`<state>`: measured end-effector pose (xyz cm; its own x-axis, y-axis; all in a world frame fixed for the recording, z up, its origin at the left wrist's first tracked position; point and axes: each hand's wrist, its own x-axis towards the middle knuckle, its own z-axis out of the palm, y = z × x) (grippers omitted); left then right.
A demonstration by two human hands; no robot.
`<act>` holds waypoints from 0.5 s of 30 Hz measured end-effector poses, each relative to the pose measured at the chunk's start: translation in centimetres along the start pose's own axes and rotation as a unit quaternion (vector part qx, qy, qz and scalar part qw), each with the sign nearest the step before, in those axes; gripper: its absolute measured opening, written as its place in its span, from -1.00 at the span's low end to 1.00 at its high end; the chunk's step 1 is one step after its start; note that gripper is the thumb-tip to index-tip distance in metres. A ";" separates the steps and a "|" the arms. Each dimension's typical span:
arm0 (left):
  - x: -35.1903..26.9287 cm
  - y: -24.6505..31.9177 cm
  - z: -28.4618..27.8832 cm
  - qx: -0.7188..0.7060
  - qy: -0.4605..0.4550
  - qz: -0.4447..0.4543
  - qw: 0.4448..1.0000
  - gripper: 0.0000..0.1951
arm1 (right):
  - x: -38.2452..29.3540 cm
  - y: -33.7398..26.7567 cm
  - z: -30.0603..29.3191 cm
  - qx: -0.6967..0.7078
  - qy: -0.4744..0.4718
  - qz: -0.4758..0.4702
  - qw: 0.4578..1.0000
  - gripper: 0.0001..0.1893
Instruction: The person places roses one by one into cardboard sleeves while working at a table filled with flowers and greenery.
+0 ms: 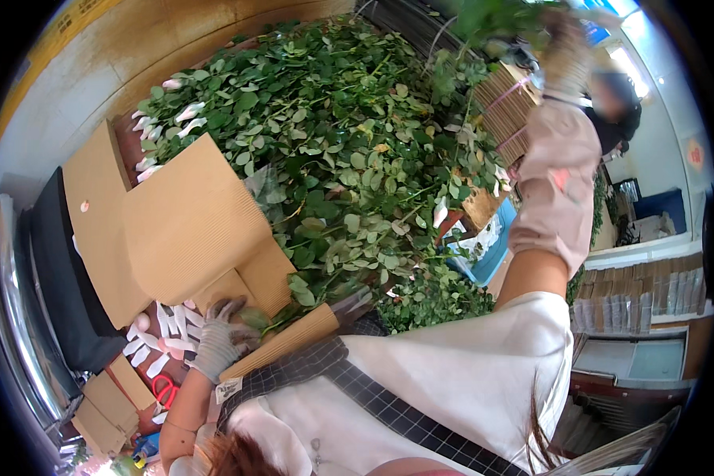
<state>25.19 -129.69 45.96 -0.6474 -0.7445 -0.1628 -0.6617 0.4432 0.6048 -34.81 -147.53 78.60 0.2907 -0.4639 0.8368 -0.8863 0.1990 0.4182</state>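
Note:
My gloved left hand [223, 336] rests at the lower edge of a corrugated cardboard sheet [196, 220], against a rolled or folded cardboard piece [282, 342] with a leafy stem beside the fingers. Whether it grips the board is not plain. Raised at the upper right, my gloved right hand [565, 53], with a pink sleeve below it, holds a blurred bunch of leafy stems [500, 21]. A large heap of leafy rose stems [333, 137] covers the table before me. Several flower heads in white-pink sleeves [190, 111] show at its left edge.
White sleeves [166, 324] and red-handled scissors [165, 390] lie at lower left, near small cardboard pieces [104, 410]. A blue crate [491, 253] stands right of the heap, below bundled cardboard [503, 110]. Another person [619, 113] is at the upper right. Stacked cardboard [642, 291] fills a right-hand shelf.

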 end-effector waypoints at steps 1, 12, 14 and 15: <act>-0.1 0.0 0.0 0.010 -0.008 0.004 1.000 -0.80 | 1.1 -0.7 -1.0 0.333 0.157 0.046 0.928 -0.78; -0.8 1.2 -0.4 0.009 -0.023 -0.030 0.999 -0.83 | 0.1 -20.5 -12.9 0.408 -0.231 -0.153 0.870 -0.72; -1.6 1.1 -0.4 -0.072 -0.061 -0.068 0.993 -0.73 | -1.6 -27.3 -15.4 0.476 -0.295 -0.264 0.785 -0.71; -2.9 1.0 -0.1 -0.086 -0.049 -0.105 0.990 -0.73 | -2.7 -31.1 -15.9 0.513 -0.310 -0.322 0.733 -0.70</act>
<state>26.39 -127.15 47.07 -0.5407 -0.7561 -0.3686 -0.7174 0.1856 0.6715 -2.31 -138.73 68.97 0.8303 -0.5425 0.1276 -0.5341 -0.8400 -0.0958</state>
